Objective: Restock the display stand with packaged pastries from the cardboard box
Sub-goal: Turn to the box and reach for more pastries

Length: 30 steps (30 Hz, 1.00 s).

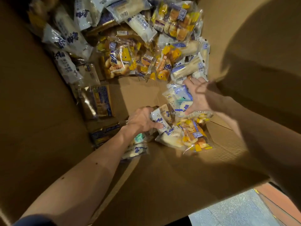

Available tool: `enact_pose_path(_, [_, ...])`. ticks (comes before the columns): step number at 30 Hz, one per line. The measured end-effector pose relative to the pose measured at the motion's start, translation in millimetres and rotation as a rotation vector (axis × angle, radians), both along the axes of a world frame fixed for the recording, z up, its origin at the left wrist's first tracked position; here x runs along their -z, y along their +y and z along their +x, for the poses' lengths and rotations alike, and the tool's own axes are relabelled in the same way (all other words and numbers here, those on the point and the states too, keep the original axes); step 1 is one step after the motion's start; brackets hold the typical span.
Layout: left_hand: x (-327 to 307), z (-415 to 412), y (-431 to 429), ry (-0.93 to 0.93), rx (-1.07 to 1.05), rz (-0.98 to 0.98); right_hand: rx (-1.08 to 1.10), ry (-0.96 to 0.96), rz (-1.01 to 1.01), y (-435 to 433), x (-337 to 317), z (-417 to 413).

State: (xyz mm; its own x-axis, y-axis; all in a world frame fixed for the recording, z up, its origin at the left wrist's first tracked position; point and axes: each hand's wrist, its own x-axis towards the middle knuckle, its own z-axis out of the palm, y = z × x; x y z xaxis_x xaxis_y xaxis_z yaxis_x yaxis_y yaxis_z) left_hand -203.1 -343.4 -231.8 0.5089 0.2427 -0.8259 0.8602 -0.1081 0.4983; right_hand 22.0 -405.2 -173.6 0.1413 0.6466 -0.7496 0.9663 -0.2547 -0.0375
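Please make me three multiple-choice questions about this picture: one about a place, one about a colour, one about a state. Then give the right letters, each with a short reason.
1. Where are the left grip and the right grip of the person?
A. Inside the big brown cardboard box
B. On a metal shelf
C. On the grey floor

2. What colour is the print on the white plastic pastry packet at the left grip?
A. Red
B. Blue
C. Green

3. How is the left grip?
A. Flat and holding nothing
B. Curled round the white packet
C. Out of view

Answers:
1 A: cardboard walls rise around both grips.
2 B: blue characters show on the white wrapper.
3 B: its fingers and thumb wrap the end of the packet.
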Motion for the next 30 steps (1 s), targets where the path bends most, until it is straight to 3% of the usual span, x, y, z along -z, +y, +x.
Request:
enact_pose_path(4, [-6, -12, 8, -0.015, -0.088, -0.010, 0.162, 0.095, -0.044, -3, 3, -5])
enact_pose_path(10, [-16, -36, 15, -0.038, -0.285, 0.017, 0.372, 0.074, -0.036, 6, 0, -28])
enact_pose_path(14, [-22, -47, 19, -0.077, -0.441, 0.025, 0.525, 0.124, -0.213, 13, -8, -34])
enact_pose_path(20, [-32, -54, 26, -0.118, -0.536, 0.046, 0.690, 0.235, -0.300, 8, -10, -35])
enact_pose_path(30, [-104, -82, 28, -0.222, -0.773, -0.054, 1.075, 0.533, -0.184, -8, -66, -30])
